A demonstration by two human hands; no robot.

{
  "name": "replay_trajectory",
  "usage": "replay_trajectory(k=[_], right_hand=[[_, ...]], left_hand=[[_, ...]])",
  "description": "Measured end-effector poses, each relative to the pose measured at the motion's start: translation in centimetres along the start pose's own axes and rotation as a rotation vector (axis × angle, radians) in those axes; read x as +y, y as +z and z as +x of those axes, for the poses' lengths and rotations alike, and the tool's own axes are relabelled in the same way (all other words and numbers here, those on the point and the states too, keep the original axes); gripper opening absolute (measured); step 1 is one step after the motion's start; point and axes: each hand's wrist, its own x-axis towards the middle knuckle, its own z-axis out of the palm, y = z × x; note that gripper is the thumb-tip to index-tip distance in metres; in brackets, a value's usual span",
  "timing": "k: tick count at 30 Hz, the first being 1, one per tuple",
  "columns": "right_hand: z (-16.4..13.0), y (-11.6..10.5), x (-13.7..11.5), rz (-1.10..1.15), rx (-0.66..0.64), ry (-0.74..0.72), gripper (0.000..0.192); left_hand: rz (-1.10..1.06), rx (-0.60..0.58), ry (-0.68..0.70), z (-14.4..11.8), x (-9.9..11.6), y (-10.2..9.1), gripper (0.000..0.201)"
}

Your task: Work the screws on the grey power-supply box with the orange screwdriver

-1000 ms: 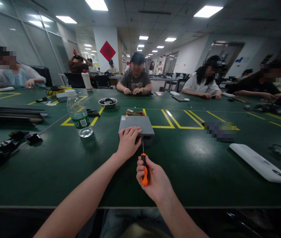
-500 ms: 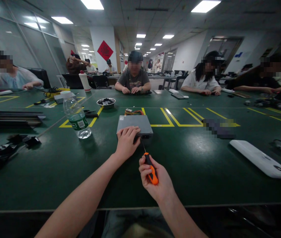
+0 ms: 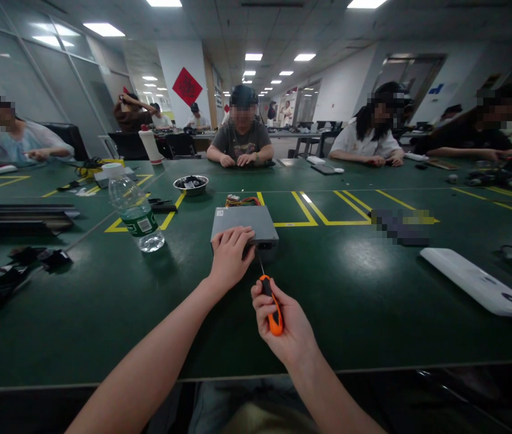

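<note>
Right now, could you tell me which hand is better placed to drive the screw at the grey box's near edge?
Right. The right hand grips the screwdriver, tip at the grey box; the left hand rests on it, likely steadying.

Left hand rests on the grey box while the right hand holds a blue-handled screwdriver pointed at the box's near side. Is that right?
Not quite: the head view shows the screwdriver in the right hand has an orange and black handle, not blue. The left hand does rest on the grey box, and the tip points at its near side.
</note>
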Motion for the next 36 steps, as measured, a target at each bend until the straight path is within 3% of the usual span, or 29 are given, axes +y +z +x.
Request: replay_trajectory(k=[3,9,16,23,29,36], right_hand=[[-0.07,0.38,0.11,-0.041,0.056,-0.042,0.024],[0.06,0.29,0.04,-0.122,0.049,-0.131,0.014],[-0.07,0.22,0.22,-0.097,0.065,-0.033,0.023],[0.04,0.39,0.26,-0.143,0.066,-0.121,0.018],[0.0,0.15,0.11,-0.05,0.073,-0.075,0.022],[-0.04,0.51,0.02,-0.088,0.05,-0.122,0.019]], left_hand=[[0.004,0.001,-0.003,0.05,0.11,-0.06,0.024],[0.003,-0.001,-0.008,0.04,0.19,-0.08,0.023],[0.005,0.0,0.003,0.03,0.02,0.03,0.022],[0.006,-0.001,0.003,0.0,-0.01,-0.15,0.023],[0.009,0.005,0.006,0.0,-0.04,-0.04,0.022],[0.01,0.014,0.008,-0.06,0.14,-0.12,0.021]])
